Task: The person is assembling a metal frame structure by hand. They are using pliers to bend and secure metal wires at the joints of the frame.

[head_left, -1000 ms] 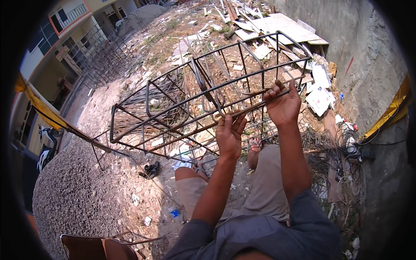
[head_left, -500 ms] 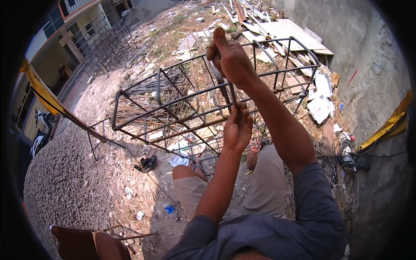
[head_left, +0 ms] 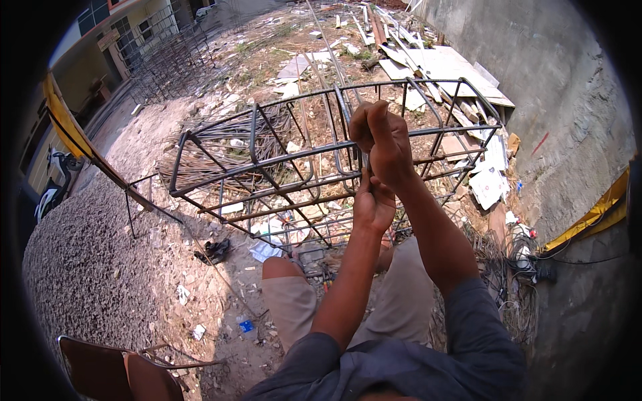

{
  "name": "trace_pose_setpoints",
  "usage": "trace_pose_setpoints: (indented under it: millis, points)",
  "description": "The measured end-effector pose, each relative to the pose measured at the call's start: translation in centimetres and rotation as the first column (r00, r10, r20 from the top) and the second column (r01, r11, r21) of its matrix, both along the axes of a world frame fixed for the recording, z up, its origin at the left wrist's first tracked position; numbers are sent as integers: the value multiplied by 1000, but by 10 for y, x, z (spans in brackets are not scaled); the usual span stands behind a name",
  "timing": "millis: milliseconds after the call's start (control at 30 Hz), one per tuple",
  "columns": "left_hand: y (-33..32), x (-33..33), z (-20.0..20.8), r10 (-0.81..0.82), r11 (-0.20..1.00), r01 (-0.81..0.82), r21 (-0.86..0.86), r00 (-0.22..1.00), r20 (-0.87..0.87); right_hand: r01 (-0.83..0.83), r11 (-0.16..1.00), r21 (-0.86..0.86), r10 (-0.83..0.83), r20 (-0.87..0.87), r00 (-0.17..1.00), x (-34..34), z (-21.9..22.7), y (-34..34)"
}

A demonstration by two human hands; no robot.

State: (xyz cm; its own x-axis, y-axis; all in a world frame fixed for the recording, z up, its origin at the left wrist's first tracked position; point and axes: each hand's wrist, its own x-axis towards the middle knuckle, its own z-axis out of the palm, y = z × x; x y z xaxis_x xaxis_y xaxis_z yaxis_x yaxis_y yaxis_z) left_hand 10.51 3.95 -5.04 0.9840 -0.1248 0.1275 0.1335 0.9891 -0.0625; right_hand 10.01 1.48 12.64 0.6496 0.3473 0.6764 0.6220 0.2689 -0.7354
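Note:
A long cage of dark steel reinforcing bars (head_left: pixel 294 155), with squarish stirrups around its lengthwise rods, stands across in front of my knees. My right hand (head_left: pixel 386 144) is a closed fist with the thumb up, at the cage's near top rod; what it grips is hidden behind the fingers. Just below, my left hand (head_left: pixel 374 207) pinches a steel bar (head_left: pixel 365 161) between thumb and fingers, its other fingers loosely curled. The bar runs upward toward the right fist. Several stirrups sit close together just left of my hands.
A pile of loose rods (head_left: pixel 221 150) lies behind the cage's left part. Gravel (head_left: pixel 100 267) is heaped at left, near a brown chair (head_left: pixel 93 367). Pale boards (head_left: pixel 461 73) and scraps lie by the grey wall (head_left: pixel 562 120) at right. Tangled cables (head_left: pixel 511 287) lie at its foot.
My right fist has come down from above the cage to its near top rod, closer to my left hand. The left hand stays low at the bar. The whole view has shifted slightly.

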Motion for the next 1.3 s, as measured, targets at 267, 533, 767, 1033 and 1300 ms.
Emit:
trace_pose_setpoints:
  millis: [267, 533, 767, 1033, 1300]
  points:
    - [2, -22, 31, 5, 992, -8, 124, 1000, 27, 107, 948, 299, -142, 97, 985, -11, -59, -7]
    - [11, -43, 0, 397, 180, -386, 905, 870, 292, 126, 960, 248, -165, 142, 976, -22, -90, -14]
    - [39, -65, 17, 525, -258, -483, 837, 657, 541, 56, 925, 375, -69, 20, 997, 4, -89, -29]
    - [72, -35, 32, 90, -863, -378, 336, 539, 837, 23, 953, 302, 8, -102, 995, 18, -50, -32]
    - [73, -28, 34, 49, -859, -371, 353, 627, 777, -190, 954, 231, 199, -15, 980, -12, 3, -41]
